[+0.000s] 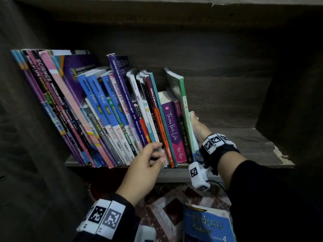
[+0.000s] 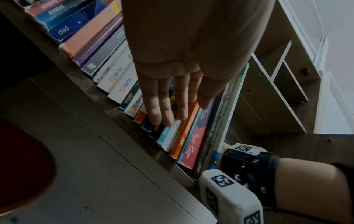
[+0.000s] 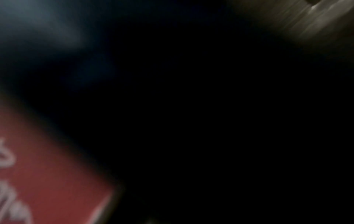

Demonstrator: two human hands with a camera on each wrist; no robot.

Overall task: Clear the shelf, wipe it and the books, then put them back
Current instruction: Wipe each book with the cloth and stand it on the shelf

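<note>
2 hands meet the books (image 1: 104,109): left hand (image 1: 145,170), fingers straight, touches spines; right hand (image 1: 199,128) presses the end book, fingers hidden.

1. The head view is being lit dimly; the shelf (image 1: 244,142) walls and corners are being swallowed by dark shadow.
2. The book spines (image 1: 111,109) are being shown brightest and sharp enough for their words to be read.
3. Straight lines are being bent near the edges of the head view.
4. In the left wrist view, light is being let in from the pale upper right, while the lower left is being left dark.
5. The right wrist view is being shown almost all black, and its red patch (image 3: 47,181) is being badly blurred.
</note>
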